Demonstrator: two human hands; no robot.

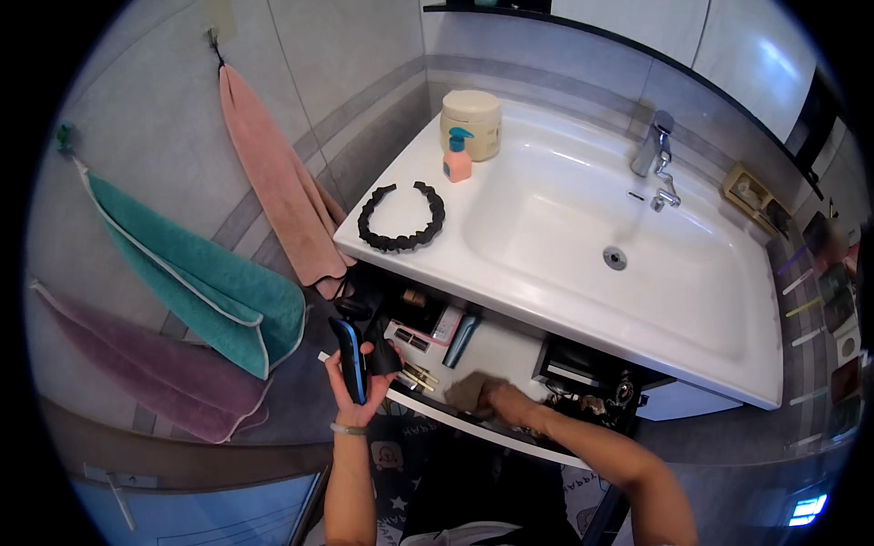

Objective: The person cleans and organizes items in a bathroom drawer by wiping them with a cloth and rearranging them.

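Note:
In my left hand [356, 412], over the left end of the open drawer, is a black electric shaver [353, 362] with blue trim. The same hand also holds a dark, flared plastic piece [385, 355], possibly a nozzle. My right hand [509, 404] grips a brown cloth [470, 390], which lies against the drawer floor [505, 348] near its front edge. Left of the cloth are several thin, light-handled brushes or sticks [418, 377]. A blue-grey tube or slim case [460, 341] rests farther back, beside a pink-edged box [447, 324].
Above the drawer is a white washbasin [546, 218] with a chrome faucet [655, 147]. A black headband [401, 241], a pump bottle [457, 164] and a cream jar [471, 130] stand on its left ledge. Towels hang at left, including a teal towel [191, 252]. Trinkets [587, 403] fill the drawer's right end.

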